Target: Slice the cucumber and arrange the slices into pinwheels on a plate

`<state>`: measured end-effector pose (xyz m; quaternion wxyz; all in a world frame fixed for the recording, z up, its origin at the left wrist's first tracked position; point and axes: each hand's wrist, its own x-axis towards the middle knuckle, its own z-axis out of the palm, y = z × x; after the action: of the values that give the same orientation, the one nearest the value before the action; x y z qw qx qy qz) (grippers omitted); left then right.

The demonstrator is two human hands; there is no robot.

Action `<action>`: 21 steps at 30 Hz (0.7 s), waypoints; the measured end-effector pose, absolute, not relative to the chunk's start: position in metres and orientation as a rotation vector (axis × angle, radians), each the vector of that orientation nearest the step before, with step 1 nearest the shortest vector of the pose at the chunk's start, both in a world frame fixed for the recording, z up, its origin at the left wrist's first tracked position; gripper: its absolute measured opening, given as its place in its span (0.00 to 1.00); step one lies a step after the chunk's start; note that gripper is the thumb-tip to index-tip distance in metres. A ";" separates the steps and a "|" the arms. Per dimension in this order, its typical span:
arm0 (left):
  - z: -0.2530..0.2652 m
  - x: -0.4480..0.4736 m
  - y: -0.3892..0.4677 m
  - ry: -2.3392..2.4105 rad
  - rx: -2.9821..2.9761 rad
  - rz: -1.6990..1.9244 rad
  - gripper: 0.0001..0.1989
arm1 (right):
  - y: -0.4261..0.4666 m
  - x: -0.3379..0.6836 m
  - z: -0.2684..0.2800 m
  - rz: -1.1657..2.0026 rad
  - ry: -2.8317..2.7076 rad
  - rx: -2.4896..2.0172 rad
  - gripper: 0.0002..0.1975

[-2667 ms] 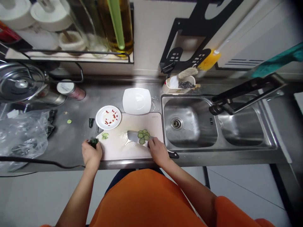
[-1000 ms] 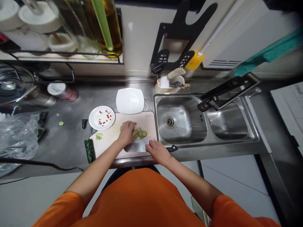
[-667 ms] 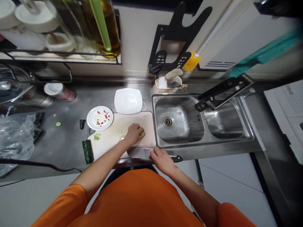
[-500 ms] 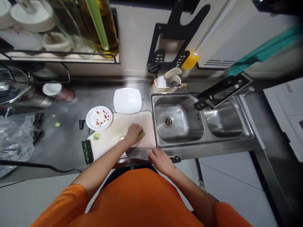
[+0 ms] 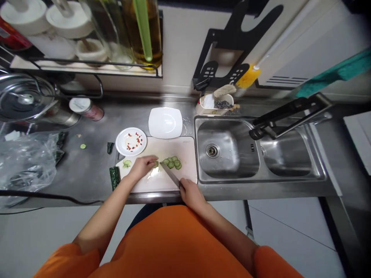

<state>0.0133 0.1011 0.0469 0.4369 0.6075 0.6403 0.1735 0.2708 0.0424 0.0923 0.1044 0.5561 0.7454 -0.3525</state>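
Since half a second ago, your left hand (image 5: 143,167) has shifted left, uncovering the cucumber slices (image 5: 172,162), and your knife (image 5: 171,175) has swung up towards them. From the left, a plastic bag (image 5: 27,166) lies on the table (image 5: 89,173), well apart from your hands. Beside your left forearm, a dark cucumber piece (image 5: 114,177) lies at the cutting board's (image 5: 185,150) left edge; a plate (image 5: 119,142) with red bits (image 5: 135,141) sits just beyond that hand. Its fingers curl loosely over a pale green bit (image 5: 155,164); whether they grip it, you cannot tell. Beyond your hands is a white dish (image 5: 165,122); the slices overlap near the knife tip. Your right hand (image 5: 192,193) is closed round the handle, left of the sink (image 5: 232,154).
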 end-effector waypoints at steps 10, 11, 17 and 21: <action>0.029 0.028 0.077 1.896 1.696 0.519 0.25 | 0.049 0.258 0.094 -1.010 2.083 1.690 0.09; 0.026 0.030 0.072 1.949 1.716 0.522 0.25 | 0.049 0.255 0.096 -1.010 2.063 1.685 0.09; 0.008 0.039 0.056 2.049 1.750 0.586 0.16 | 0.051 0.242 0.103 -1.003 1.952 1.666 0.12; 0.004 0.039 0.058 1.996 1.754 0.674 0.12 | 0.051 0.237 0.103 -0.995 1.934 1.610 0.18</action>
<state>0.0390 0.0579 0.0042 0.1988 0.6269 0.7137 0.2409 0.2373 0.0509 0.1029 0.2161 0.5810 0.6977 -0.3591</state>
